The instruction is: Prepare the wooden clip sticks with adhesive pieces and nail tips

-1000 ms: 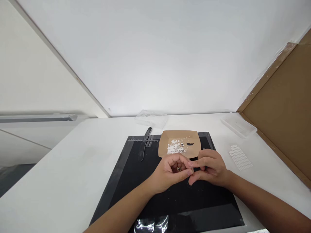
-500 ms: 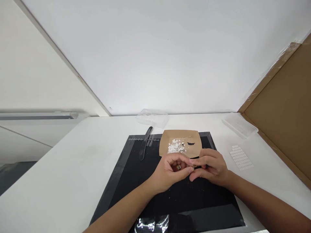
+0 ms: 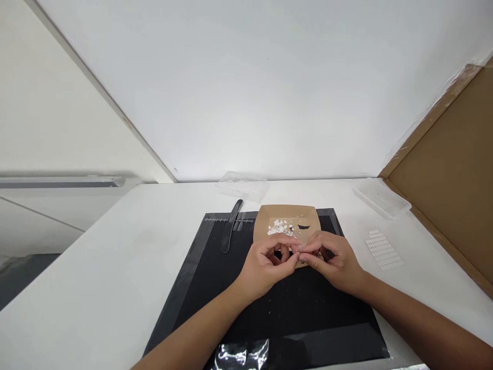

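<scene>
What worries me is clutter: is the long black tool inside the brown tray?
No, the long black tool lies outside, left of the brown tray.

Matt card, glossy plastic
The tray (image 3: pixel 285 211) looks like matt card, the mat (image 3: pixel 300 313) glossy in front, the shallow box (image 3: pixel 382 199) clear plastic, the table (image 3: pixel 96 262) smooth.

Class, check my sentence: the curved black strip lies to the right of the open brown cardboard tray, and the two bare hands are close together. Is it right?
No, the side is wrong: the head view shows the curved black strip lying left of the open brown cardboard tray. The left hand and right hand are indeed close together.
</scene>
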`<move>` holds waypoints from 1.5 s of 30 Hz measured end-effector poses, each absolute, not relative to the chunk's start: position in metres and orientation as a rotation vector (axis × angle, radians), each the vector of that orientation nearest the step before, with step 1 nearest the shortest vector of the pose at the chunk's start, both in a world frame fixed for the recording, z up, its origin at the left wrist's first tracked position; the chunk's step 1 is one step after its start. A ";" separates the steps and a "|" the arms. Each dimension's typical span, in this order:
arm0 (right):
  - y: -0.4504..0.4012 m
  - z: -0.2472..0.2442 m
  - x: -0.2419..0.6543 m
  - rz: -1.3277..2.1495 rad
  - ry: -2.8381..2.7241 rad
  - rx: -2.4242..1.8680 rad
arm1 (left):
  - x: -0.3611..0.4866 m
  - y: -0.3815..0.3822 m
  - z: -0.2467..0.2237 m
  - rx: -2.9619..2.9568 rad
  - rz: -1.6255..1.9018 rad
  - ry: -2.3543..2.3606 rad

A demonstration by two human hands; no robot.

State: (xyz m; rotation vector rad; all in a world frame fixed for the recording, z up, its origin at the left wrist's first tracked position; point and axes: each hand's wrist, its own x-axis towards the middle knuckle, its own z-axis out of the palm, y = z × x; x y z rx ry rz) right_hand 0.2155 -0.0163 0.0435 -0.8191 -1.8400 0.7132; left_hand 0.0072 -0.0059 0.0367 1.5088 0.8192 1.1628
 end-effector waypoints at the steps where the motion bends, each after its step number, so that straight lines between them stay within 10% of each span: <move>1: -0.017 0.043 0.215 0.737 -1.831 -0.824 | 0.007 -0.006 0.037 1.506 1.156 0.814; 45: -0.035 0.040 0.199 0.614 -1.875 -0.892 | 0.001 -0.005 0.028 1.459 1.135 0.760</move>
